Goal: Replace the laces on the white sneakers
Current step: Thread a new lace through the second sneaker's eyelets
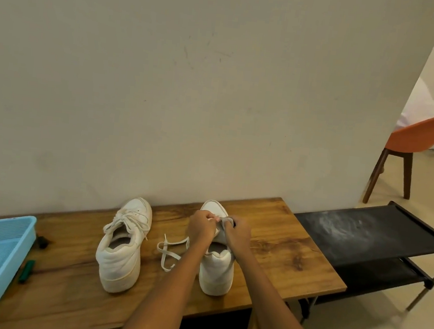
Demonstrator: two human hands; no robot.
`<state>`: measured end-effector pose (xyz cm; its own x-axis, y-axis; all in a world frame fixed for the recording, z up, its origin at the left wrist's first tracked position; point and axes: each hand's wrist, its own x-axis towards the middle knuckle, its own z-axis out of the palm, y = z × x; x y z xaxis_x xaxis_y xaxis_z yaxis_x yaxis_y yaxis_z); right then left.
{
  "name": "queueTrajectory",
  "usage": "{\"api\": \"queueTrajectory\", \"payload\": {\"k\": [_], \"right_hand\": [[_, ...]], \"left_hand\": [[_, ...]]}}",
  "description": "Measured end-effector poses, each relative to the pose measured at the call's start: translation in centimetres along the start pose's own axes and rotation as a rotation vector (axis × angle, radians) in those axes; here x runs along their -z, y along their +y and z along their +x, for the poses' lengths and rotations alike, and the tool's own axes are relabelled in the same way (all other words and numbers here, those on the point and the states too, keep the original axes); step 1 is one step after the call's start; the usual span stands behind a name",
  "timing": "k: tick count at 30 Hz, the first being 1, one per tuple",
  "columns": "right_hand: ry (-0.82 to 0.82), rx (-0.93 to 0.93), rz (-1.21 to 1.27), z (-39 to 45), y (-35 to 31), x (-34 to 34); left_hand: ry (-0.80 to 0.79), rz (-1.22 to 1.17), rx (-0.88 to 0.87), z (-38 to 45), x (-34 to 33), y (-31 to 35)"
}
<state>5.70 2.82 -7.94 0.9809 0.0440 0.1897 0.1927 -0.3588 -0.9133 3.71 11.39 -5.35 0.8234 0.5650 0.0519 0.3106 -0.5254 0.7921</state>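
Two white leather low-top sneakers stand heel-toward-the-camera on a brown wooden table (281, 251) set against a plain beige wall (192, 81). The left sneaker (121, 245) is fully laced, its white laces tied loosely over the tongue. The right sneaker (217, 269) sits well apart from it, with both hands working over its front. The left hand (202, 225) has its fingers curled and pinches something small and pale at the eyelets, seemingly a lace end, though it is too small to tell for sure. The right hand (238, 233) is likewise curled, gripping the sneaker's grey tongue or upper edge right beside the left hand's fingertips. A loose flat white shoelace (170, 250) lies in loops on the table between the two sneakers, partly hidden by the left forearm. At the table's left end rests a light blue plastic mesh basket (1, 246), with a small green object (26, 270) just beside it. To the right stand a black fabric rack (363, 238) and an orange chair (422, 137).
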Motion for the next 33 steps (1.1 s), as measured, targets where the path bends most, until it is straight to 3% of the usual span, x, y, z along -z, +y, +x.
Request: {"api": "queueTrajectory", "payload": {"k": [14,20,25,27,30,32,33], "right_hand": [[-0.107,0.063,-0.039,-0.3,-0.6,0.5],[-0.285,-0.266,0.115,1.6,-1.8,2.2],[-0.320,-0.341,0.068,2.4,-2.1,2.1],[-0.193,-0.326,0.192,2.8,-2.2,1.5],[0.121,-0.471,0.816,3.7,-3.4,2.4],[0.121,-0.458,0.977,4.1,-4.2,3.7],[0.054,-0.403,0.853,4.1,-4.5,4.2]], "left_hand": [[0.104,0.047,-0.054,-1.2,0.0,0.2],[0.128,0.063,-0.091,-1.3,-0.2,0.3],[0.085,0.077,-0.059,-0.9,-0.7,0.0],[0.113,0.070,-0.075,-0.7,-0.9,-0.3],[0.168,-0.002,-0.068,-0.6,-0.8,-0.4],[0.204,-0.026,-0.052,-0.7,-0.7,-0.3],[0.216,-0.033,-0.045,-0.7,-0.6,-0.2]]}}
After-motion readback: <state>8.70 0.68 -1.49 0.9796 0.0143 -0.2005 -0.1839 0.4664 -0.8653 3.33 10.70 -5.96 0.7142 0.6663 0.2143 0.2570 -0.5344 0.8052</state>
